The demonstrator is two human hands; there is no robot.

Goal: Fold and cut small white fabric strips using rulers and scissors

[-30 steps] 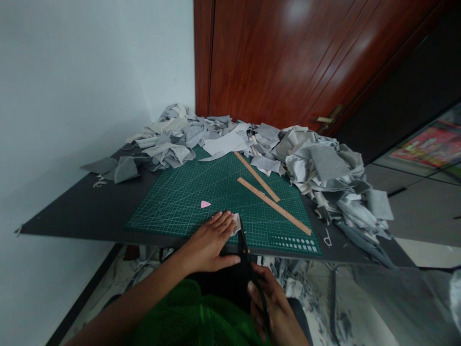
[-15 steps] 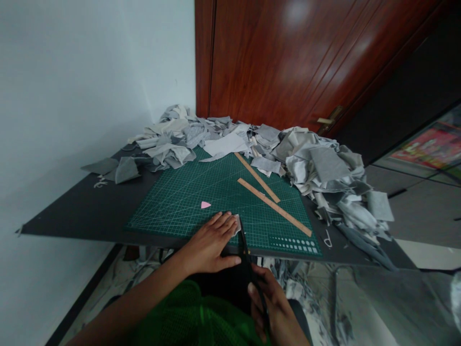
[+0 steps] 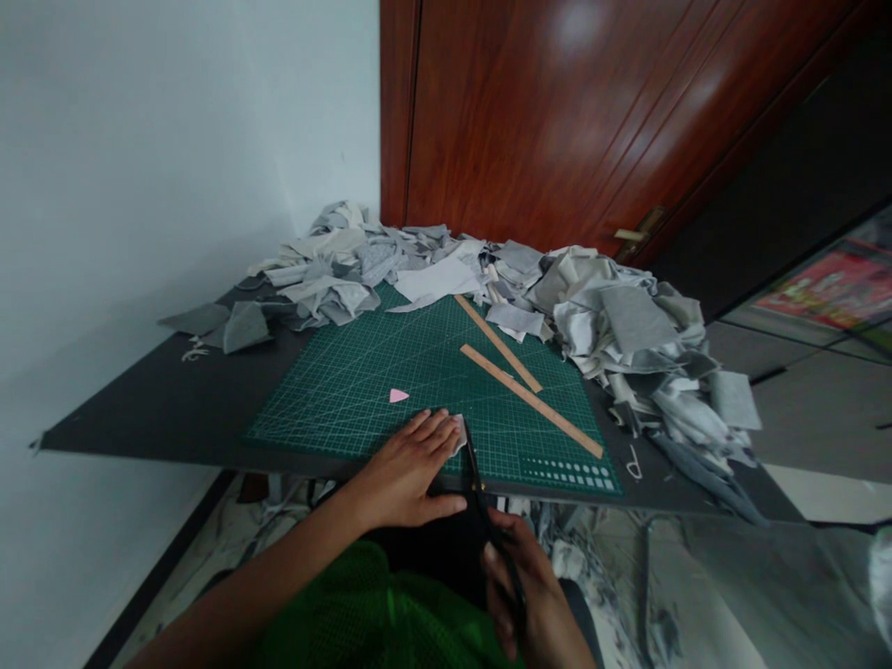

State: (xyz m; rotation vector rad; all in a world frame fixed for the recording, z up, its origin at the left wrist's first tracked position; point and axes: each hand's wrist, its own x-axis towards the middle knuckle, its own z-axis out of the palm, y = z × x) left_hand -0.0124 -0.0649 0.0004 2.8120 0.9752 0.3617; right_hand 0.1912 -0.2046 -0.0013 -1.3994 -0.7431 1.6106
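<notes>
My left hand [image 3: 411,469] lies flat, palm down, at the front edge of a green cutting mat [image 3: 334,390]. Its stretched fingers press on a small whitish piece of fabric [image 3: 461,433], most of which is hidden beneath them. Long black scissors [image 3: 476,476] are gripped by the handles in my right hand [image 3: 536,590], below the table edge. Their blades point away from me and lie along the right side of the fabric piece; whether they cut into it I cannot tell. A small pink triangular piece [image 3: 398,396] sits on the mat beyond my left fingers.
Two wooden rulers [image 3: 533,400] lie slantwise on the mat's right half. Grey and white fabric scraps [image 3: 631,316] are heaped along the back and right of the dark table [image 3: 160,400]. A brown door [image 3: 516,111] stands behind, a white wall [image 3: 174,139] at the left.
The scissor handles in my right hand have shifted slightly. My left hand and the fabric piece stay in place.
</notes>
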